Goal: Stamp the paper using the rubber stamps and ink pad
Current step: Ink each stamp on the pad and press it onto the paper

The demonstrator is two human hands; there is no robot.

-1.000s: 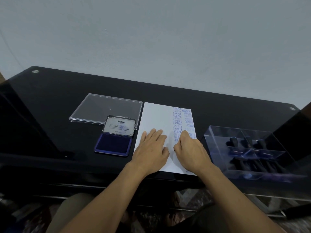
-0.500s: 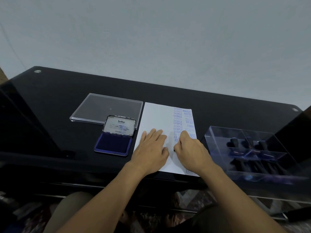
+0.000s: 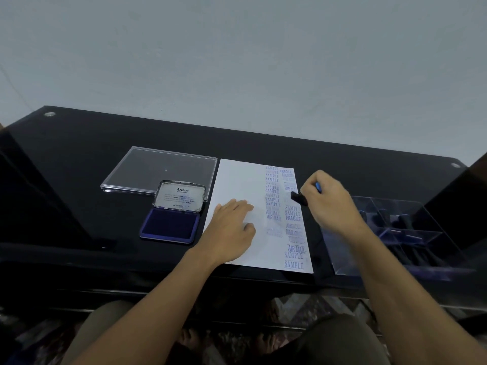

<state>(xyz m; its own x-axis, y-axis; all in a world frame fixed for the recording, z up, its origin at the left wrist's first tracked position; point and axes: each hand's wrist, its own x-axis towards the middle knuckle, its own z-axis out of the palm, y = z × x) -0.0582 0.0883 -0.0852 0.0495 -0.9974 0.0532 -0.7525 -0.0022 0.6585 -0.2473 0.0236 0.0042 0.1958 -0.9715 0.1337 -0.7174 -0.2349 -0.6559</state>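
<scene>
Worktop (image 3: pixel 79 159): black and glossy, carrying everything below.
Paper (image 3: pixel 237 180): white sheet lying at the centre. Two columns of blue imprints (SAMPLE, FRAGILE, AIR MAIL) run down its right side, and the rest is blank.
Clear box (image 3: pixel 395 264): right of the paper, with spare stamps (image 3: pixel 403 222) lying in its compartments.
Clear lid (image 3: pixel 158 167): lying flat at the far left, behind the ink pad.
Ink pad (image 3: pixel 170 226): open just left of the paper, blue felt exposed.
Left hand (image 3: pixel 232 227): grip released, fingers flat on the sheet and pinning it.
Right hand (image 3: pixel 332 204): grip clenched around a stamp.
Stamp (image 3: pixel 299 198): dark block at the paper's right edge, blurred; I cannot tell whether it touches the paper.
Progress: probably about a third done, with the right strip filled. The wide blank area is left to stamp, likely after fresh ink or a change of stamp.
</scene>
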